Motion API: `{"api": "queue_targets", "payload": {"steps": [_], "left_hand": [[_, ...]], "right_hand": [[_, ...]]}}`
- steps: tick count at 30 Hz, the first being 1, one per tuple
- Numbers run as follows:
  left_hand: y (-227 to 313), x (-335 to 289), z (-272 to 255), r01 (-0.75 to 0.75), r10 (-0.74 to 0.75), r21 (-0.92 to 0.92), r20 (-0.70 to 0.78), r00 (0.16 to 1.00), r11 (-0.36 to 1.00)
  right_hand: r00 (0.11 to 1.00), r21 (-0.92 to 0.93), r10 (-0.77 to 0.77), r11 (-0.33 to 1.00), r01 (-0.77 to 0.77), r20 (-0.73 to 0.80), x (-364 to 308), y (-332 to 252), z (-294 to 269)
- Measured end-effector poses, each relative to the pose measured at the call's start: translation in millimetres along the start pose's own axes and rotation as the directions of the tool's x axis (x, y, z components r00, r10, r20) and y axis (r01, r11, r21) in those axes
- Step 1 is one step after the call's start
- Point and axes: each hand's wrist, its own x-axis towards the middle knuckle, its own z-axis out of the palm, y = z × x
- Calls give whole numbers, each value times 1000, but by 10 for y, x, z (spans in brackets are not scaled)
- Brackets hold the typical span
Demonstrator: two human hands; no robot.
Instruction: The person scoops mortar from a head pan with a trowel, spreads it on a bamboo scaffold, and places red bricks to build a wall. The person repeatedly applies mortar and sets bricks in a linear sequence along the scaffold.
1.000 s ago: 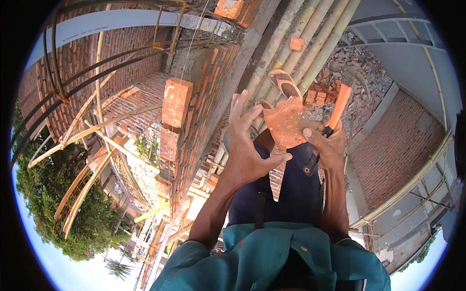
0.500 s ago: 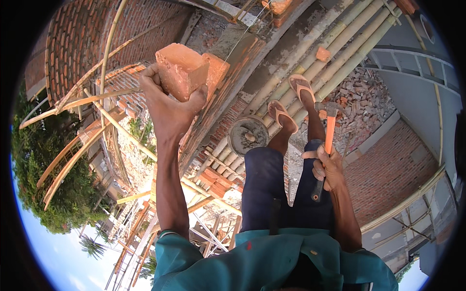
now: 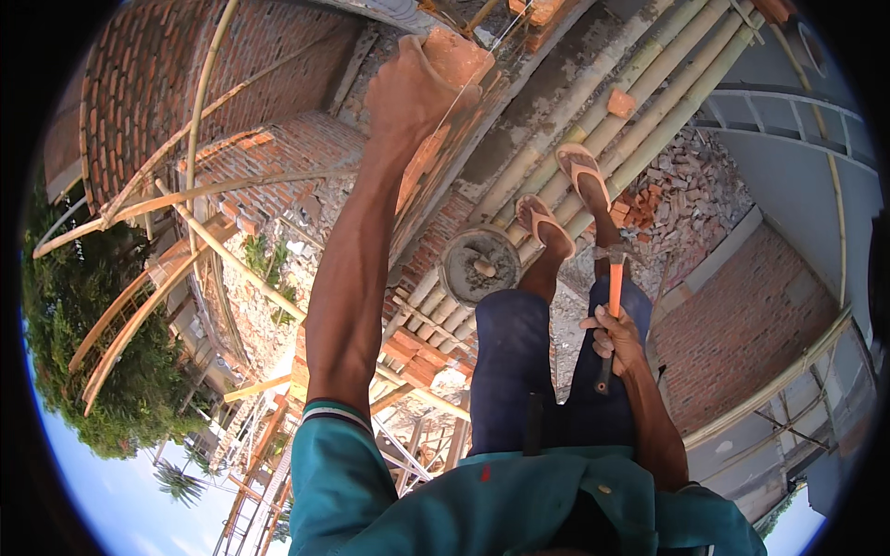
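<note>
At the far end of my outstretched arm, my left hand (image 3: 400, 97) is closed round an orange-red brick (image 3: 457, 57). It is over the top of a brick wall (image 3: 429, 162), beside a thin taut string (image 3: 505, 35). Whether the brick touches the wall cannot be seen, since my hand covers its near side. Close to my thigh, my right hand (image 3: 619, 341) grips a hammer (image 3: 616, 289) by its orange and black handle, its metal head pointing away from me.
My sandalled feet stand on bamboo poles (image 3: 691, 74), where a piece of brick (image 3: 620, 103) lies. A round tub of mortar (image 3: 447, 269) sits left of my feet. Stacked bricks (image 3: 413, 357) lie nearer. Broken-brick rubble (image 3: 700, 185) is below on the right; bamboo scaffolding (image 3: 199, 120) stands left.
My left hand has carried the brick away from me and rightward, from in front of me to over the wall's far part. The hammer has dropped slightly lower and nearer my leg.
</note>
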Motion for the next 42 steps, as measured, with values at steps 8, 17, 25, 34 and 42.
{"api": "queue_targets", "payload": {"steps": [8,17,25,34,42], "left_hand": [[-7,-45,121,-20,20,20,-24,999,1000],[-455,39,-6,98,35,-601,205,978,793],[-617,8,75,57,100,-593,229,968,803],[-574,-25,85,101,75,-623,250,965,776],[-489,-86,-26,159,22,-630,269,963,760]], "right_hand": [[999,11,-4,1000,4,-39,37,-20,161],[994,-236,-58,971,34,-97,33,-92,322],[881,-497,-468,751,435,65,-301,-426,815],[623,-630,-634,263,731,458,-484,-1118,1853],[741,-595,-543,464,657,395,-115,-1307,2753]]}}
